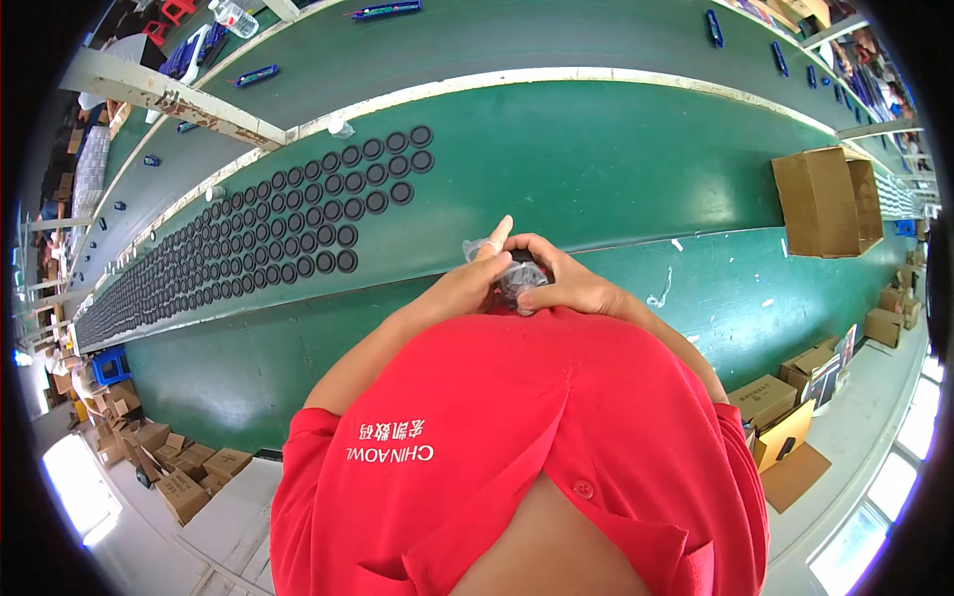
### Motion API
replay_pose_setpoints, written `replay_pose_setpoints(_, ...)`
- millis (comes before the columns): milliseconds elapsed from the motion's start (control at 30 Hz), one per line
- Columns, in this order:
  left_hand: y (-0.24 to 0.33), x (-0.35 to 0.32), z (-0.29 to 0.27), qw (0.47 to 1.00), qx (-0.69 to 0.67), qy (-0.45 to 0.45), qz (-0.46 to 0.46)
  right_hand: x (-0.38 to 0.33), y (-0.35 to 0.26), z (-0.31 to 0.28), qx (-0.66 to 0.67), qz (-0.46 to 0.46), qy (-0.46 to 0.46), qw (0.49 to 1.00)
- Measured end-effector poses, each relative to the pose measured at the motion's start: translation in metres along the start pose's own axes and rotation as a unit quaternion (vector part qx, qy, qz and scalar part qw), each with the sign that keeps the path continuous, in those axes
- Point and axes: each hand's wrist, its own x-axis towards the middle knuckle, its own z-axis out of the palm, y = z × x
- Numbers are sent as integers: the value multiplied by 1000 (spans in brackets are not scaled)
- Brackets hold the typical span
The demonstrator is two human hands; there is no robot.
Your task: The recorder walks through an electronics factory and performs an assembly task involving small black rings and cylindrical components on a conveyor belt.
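1. The left hand (471,281) is closed on the left side of a crumpled clear plastic bag (519,282), with 1 finger stretched out past it.
2. The right hand (576,286) is clamped on the same bag from the right, fingers curled over its far side and thumb on its near side. The 2 hands are close together.
3. The bag is directly in front of the red shirt (447,427), by the near edge of the green table (596,159). Something dark shows at it, but the hands hide too much to tell what.
4. To the left, black round discs (347,260) lie on the table in 5 long rows, taking up most of that end; the nearest are well apart from the left hand.
5. At the table's right end stands 1 open cardboard box (820,204), its flaps raised, well apart from the right hand.
6. Along the far side runs a pale rail (556,74), with a dark belt (556,35) beyond it carrying scattered blue items (255,75).
7. A scuffed white beam (174,99) crosses over the belt at upper left, blocking part of the view; a clear bottle (235,18) is near it.
8. More cartons (763,400) are stacked at lower right, and others at lower left, near a blue stool (111,366).
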Motion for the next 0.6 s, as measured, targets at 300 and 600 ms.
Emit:
replay_pose_setpoints(300, 26, -14, -11, 886, 394, 162, 184, 13, 23, -11, 222, -29, 88, 971)
replay_pose_setpoints(600, 58, -7, 10, 832, 449, -196, 261, 42, 35, -36, 477, -126, 131, 860)
